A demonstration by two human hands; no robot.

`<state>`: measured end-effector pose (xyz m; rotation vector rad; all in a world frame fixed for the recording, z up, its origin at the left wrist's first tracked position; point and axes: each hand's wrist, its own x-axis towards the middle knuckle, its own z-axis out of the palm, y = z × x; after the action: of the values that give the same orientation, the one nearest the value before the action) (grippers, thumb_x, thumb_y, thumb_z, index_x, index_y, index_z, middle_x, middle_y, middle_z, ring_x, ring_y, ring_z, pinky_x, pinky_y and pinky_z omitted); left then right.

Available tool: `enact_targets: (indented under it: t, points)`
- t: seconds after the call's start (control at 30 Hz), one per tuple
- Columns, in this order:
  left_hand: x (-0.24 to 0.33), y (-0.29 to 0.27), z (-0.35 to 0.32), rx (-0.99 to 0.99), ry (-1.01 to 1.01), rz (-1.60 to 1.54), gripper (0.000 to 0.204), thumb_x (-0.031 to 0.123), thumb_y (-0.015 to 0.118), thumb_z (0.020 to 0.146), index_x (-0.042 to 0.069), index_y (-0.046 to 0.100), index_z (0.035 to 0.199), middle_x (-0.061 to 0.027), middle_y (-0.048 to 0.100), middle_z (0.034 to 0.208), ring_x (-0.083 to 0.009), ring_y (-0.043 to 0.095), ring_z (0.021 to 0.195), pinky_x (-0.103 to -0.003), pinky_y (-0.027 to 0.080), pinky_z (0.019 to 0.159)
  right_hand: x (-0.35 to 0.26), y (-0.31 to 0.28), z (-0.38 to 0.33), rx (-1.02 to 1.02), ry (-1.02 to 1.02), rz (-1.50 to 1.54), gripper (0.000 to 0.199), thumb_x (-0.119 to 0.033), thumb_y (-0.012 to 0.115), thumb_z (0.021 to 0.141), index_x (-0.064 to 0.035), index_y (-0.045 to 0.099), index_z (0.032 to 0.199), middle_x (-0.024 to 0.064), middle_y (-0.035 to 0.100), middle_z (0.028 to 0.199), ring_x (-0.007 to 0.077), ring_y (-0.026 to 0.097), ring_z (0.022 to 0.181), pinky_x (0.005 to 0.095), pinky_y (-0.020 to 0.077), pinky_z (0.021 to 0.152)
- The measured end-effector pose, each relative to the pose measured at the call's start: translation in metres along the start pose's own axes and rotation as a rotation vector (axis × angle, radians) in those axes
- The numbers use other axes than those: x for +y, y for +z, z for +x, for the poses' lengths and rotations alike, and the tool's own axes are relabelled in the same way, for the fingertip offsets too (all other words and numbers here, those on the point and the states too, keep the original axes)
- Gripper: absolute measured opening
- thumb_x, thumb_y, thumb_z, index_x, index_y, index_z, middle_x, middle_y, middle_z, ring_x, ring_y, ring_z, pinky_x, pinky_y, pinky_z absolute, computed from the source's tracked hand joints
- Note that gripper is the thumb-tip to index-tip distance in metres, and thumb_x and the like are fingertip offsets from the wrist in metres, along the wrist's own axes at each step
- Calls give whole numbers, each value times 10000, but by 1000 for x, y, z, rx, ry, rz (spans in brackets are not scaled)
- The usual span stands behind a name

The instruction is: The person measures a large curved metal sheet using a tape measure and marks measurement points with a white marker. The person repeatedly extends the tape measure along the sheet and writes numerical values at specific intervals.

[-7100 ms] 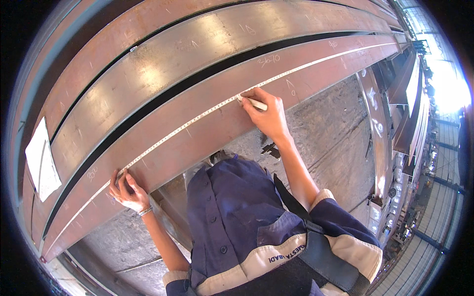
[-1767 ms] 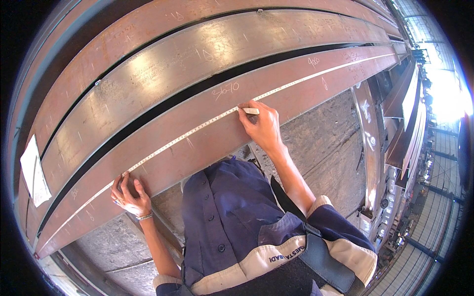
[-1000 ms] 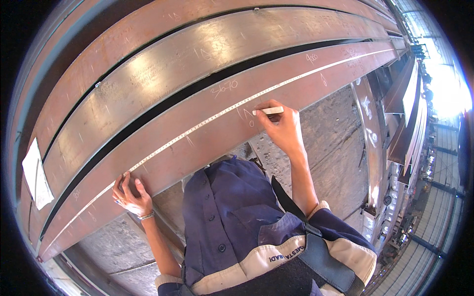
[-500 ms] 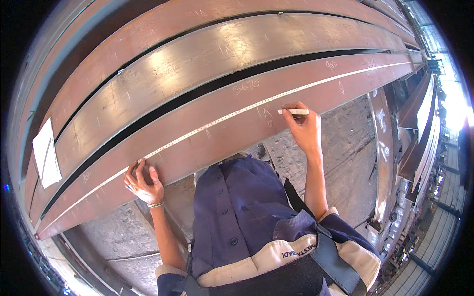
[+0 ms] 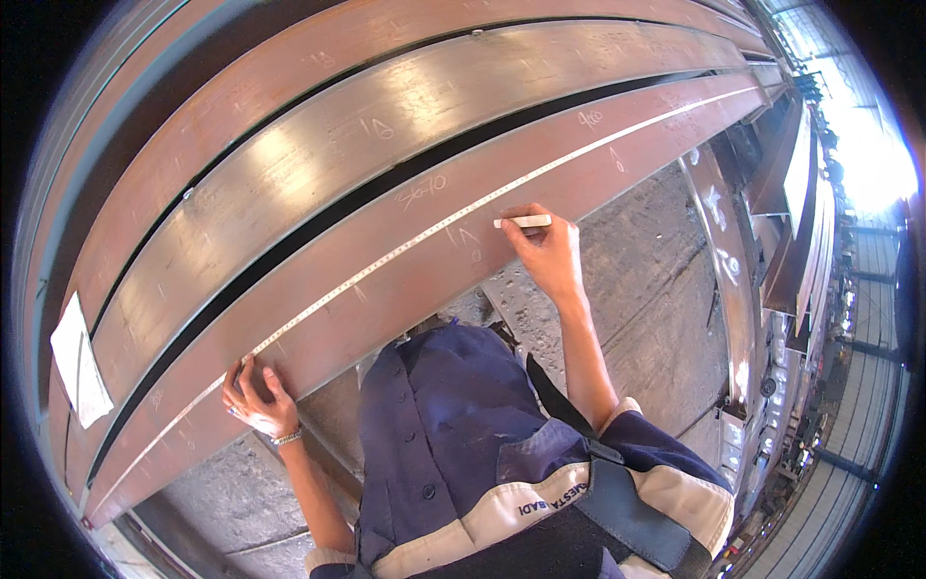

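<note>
A long reddish-brown steel beam [image 5: 323, 343] stretches in front of me, curved by the lens. Along its face runs a thin pale tape measure [image 5: 391, 257], drawn out nearly end to end. My left hand [image 5: 260, 400], wearing a ring and a bracelet, rests with parted fingers at the beam's left part, its fingertips touching the tape. Between the thumb and fingers of my right hand [image 5: 552, 256] is a short white stick of chalk [image 5: 527, 222]. It is held just above the beam, on the near side of the tape, close to some handwritten chalk marks.
Beyond a dark gap lies a second, shinier steel beam [image 5: 338, 135], with more beams behind it. A white sheet of paper [image 5: 80, 367] lies at the far left. Grey worn metal plates [image 5: 637, 289] are below the beam, and stacked steel sections [image 5: 786, 207] are at the right.
My view has shifted, so the beam, tape and both hands appear further left and tilted. The left fingers remain at the tape, and the right hand keeps the chalk near the same marks.
</note>
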<state>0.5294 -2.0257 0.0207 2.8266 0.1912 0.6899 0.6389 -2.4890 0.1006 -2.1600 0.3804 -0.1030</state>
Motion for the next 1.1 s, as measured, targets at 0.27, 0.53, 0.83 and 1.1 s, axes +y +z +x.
enact_targets:
  t: [0.27,0.53,0.83,1.1]
  points:
    - [0,0,1,-10,30,17,363,368,660,1034,115,746,1279,-143,670,1315,-369,600,1223,-538,424,1061,17,-16,13,83,5,30,175,-153,773,959,-28,797,1079,151,801,891,223,792,841,343,627,796]
    - [0,1,1,-7,47,-9,373,376,644,1052,93,748,1272,-144,670,1288,-373,600,1221,-539,424,1067,43,-33,49,174,-10,-62,176,-174,778,954,-34,811,1057,144,805,894,247,792,840,349,600,796]
    - [-4,1,1,-19,54,10,377,382,636,1061,77,745,1255,-156,676,1280,-382,606,1205,-546,436,1057,54,-34,64,118,-108,-8,194,-171,778,957,-58,808,1112,152,811,918,244,803,826,351,606,773]
    - [-6,1,1,-15,62,56,381,383,639,1061,72,742,1254,-159,680,1277,-380,608,1210,-543,442,1059,53,-38,63,79,-132,-48,195,-185,787,951,-90,815,1120,152,803,916,271,788,794,358,596,748]
